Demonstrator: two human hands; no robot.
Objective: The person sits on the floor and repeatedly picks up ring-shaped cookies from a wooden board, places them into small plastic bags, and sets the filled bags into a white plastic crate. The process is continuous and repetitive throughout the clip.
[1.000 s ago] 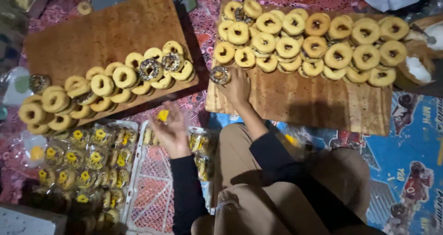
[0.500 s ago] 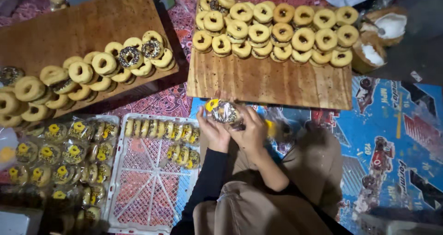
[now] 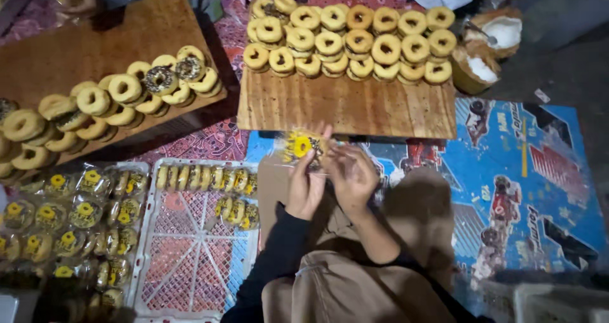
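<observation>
Left hand (image 3: 306,187) and right hand (image 3: 351,176) both clamp a clear-wrapped doughnut packet (image 3: 301,147) with yellow label, held just before the near edge of the wooden board (image 3: 346,110); white crate (image 3: 193,259) lies left

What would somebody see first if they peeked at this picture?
Probably the rows of golden doughnuts stacked on the wooden board at the top, with more on a second board to the left. In the middle, the left hand and right hand hold a clear-wrapped doughnut with a yellow sticker, above a white crate of wrapped ones.
</observation>
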